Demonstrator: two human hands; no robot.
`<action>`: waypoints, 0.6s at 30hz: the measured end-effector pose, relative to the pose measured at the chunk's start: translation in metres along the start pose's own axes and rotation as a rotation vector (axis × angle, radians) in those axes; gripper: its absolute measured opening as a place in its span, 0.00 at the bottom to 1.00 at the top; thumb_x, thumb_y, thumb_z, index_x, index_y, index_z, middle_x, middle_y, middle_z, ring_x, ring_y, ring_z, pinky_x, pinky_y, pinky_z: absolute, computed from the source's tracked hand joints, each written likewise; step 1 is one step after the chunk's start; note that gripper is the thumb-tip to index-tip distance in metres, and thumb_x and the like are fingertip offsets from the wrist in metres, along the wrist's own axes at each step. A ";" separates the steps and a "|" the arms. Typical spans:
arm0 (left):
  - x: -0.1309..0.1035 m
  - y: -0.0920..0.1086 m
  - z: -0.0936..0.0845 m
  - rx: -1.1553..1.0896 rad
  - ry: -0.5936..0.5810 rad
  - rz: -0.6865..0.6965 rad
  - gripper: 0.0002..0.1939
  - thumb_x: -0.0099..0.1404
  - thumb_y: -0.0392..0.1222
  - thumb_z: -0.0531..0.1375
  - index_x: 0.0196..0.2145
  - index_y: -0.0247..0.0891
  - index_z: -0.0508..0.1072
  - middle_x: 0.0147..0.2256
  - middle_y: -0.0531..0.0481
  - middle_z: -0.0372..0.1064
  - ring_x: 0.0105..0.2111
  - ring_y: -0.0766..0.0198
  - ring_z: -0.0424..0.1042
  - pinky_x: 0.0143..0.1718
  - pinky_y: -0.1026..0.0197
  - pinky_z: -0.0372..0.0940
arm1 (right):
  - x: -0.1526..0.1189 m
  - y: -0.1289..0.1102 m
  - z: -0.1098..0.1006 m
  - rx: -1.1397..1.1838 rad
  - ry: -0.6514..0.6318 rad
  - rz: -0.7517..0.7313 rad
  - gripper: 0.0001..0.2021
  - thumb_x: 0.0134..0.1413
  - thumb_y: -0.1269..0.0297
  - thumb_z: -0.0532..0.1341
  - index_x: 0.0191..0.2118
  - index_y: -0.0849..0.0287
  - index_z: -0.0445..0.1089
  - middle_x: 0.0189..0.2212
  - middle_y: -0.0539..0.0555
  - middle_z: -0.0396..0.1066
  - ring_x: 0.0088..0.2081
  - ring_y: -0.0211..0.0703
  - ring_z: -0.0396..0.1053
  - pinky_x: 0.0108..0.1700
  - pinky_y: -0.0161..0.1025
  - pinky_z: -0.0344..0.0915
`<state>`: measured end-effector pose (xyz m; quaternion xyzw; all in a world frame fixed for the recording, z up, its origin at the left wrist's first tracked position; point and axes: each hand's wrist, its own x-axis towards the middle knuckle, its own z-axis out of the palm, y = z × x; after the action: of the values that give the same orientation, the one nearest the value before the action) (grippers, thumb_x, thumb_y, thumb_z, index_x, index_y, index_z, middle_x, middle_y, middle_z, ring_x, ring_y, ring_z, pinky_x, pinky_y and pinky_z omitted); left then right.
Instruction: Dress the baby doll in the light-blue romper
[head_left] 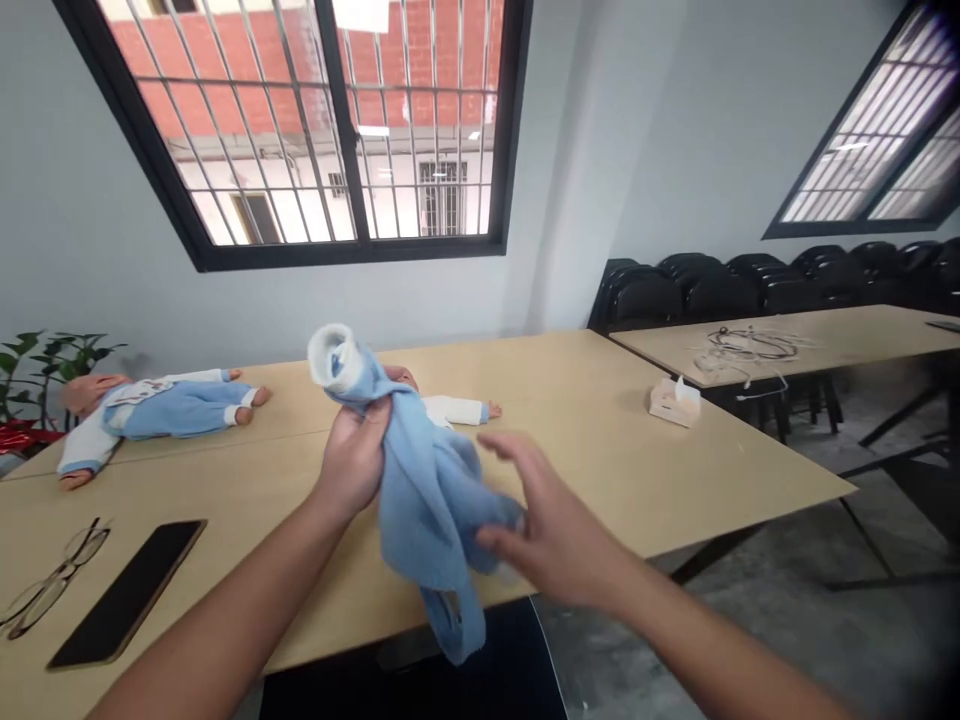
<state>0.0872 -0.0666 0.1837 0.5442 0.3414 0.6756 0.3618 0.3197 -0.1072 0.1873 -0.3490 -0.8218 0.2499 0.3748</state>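
Light blue doll trousers (427, 490) hang over the near edge of the table, one leg ending in a rolled white cuff (334, 358) that points up and left. My left hand (354, 455) is closed around that leg just below the cuff. My right hand (544, 530) has its thumb and fingers spread around the loose lower cloth on the right; it is slightly blurred, and I cannot tell whether it touches the fabric. Behind the trousers lies a doll, mostly hidden, with one white-sleeved arm (457, 410) showing.
Another doll (176, 405) in blue and white lies at the table's left. Glasses (56, 580) and a dark phone (129, 592) rest at near left. A tissue box (675, 402) stands at right. Cables (750, 345) lie on a second table; stacked black chairs (720, 290) are behind.
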 end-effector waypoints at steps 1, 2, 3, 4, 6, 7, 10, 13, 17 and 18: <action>0.002 0.003 -0.009 -0.034 -0.025 0.006 0.22 0.72 0.59 0.58 0.55 0.44 0.70 0.43 0.46 0.76 0.41 0.57 0.78 0.42 0.55 0.74 | -0.010 0.004 0.005 -0.036 -0.066 0.022 0.25 0.58 0.57 0.68 0.60 0.47 0.65 0.57 0.57 0.70 0.57 0.60 0.70 0.58 0.56 0.69; 0.004 0.006 -0.019 -0.048 -0.058 0.012 0.23 0.73 0.59 0.57 0.57 0.43 0.69 0.44 0.45 0.76 0.42 0.56 0.78 0.43 0.54 0.75 | -0.015 0.009 0.007 -0.056 -0.104 0.045 0.17 0.61 0.59 0.65 0.55 0.46 0.70 0.52 0.55 0.74 0.52 0.58 0.73 0.54 0.54 0.72; 0.006 0.008 -0.029 -0.035 -0.103 0.014 0.24 0.74 0.60 0.55 0.59 0.43 0.67 0.45 0.44 0.76 0.43 0.55 0.78 0.45 0.53 0.75 | -0.017 0.014 0.007 -0.059 -0.104 0.063 0.10 0.64 0.60 0.61 0.50 0.46 0.72 0.47 0.54 0.76 0.48 0.57 0.75 0.50 0.53 0.73; 0.009 0.009 -0.042 0.012 -0.160 0.016 0.26 0.75 0.60 0.54 0.62 0.43 0.66 0.47 0.43 0.76 0.46 0.54 0.78 0.48 0.51 0.74 | -0.014 0.019 0.004 -0.053 -0.074 0.078 0.09 0.67 0.61 0.58 0.47 0.46 0.74 0.43 0.53 0.77 0.45 0.56 0.76 0.48 0.52 0.74; 0.016 0.009 -0.070 0.217 -0.306 0.030 0.26 0.75 0.60 0.53 0.62 0.44 0.67 0.50 0.42 0.76 0.50 0.52 0.76 0.54 0.49 0.72 | 0.003 0.031 -0.011 -0.039 0.033 0.105 0.11 0.68 0.61 0.56 0.48 0.49 0.75 0.44 0.54 0.78 0.46 0.56 0.76 0.47 0.51 0.73; 0.021 0.008 -0.084 0.370 -0.363 0.061 0.23 0.74 0.59 0.55 0.58 0.44 0.71 0.49 0.43 0.76 0.50 0.52 0.76 0.56 0.50 0.71 | 0.015 0.036 -0.020 -0.035 0.084 0.119 0.13 0.66 0.61 0.56 0.50 0.51 0.74 0.46 0.55 0.78 0.46 0.56 0.76 0.48 0.51 0.73; 0.044 0.007 -0.118 0.789 -0.496 0.163 0.15 0.71 0.53 0.58 0.43 0.42 0.79 0.41 0.45 0.78 0.45 0.53 0.76 0.53 0.53 0.71 | 0.059 0.048 -0.050 -0.080 0.153 0.141 0.14 0.62 0.61 0.59 0.50 0.56 0.75 0.44 0.56 0.78 0.40 0.50 0.75 0.43 0.47 0.71; 0.068 0.013 -0.127 0.942 -0.465 0.273 0.14 0.67 0.46 0.58 0.45 0.42 0.79 0.45 0.45 0.77 0.47 0.52 0.75 0.53 0.51 0.70 | 0.098 0.046 -0.066 -0.180 0.217 0.087 0.15 0.60 0.60 0.61 0.51 0.57 0.74 0.38 0.54 0.76 0.35 0.47 0.72 0.39 0.43 0.69; 0.082 0.023 -0.118 0.907 -0.147 0.463 0.15 0.63 0.43 0.61 0.47 0.42 0.79 0.47 0.45 0.77 0.50 0.52 0.74 0.56 0.49 0.68 | 0.121 0.033 -0.069 -0.325 0.341 -0.200 0.14 0.61 0.63 0.60 0.52 0.56 0.73 0.39 0.55 0.75 0.40 0.50 0.72 0.44 0.47 0.68; 0.079 0.023 -0.117 0.885 -0.128 0.469 0.15 0.63 0.42 0.62 0.47 0.43 0.79 0.47 0.45 0.77 0.50 0.52 0.74 0.57 0.48 0.67 | 0.119 0.031 -0.067 -0.362 0.327 -0.290 0.14 0.62 0.64 0.59 0.51 0.56 0.72 0.41 0.56 0.75 0.42 0.51 0.72 0.47 0.49 0.68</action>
<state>-0.0416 -0.0182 0.2210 0.7479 0.4407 0.4943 -0.0451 0.3282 0.0131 0.2586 -0.3247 -0.8231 -0.0169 0.4655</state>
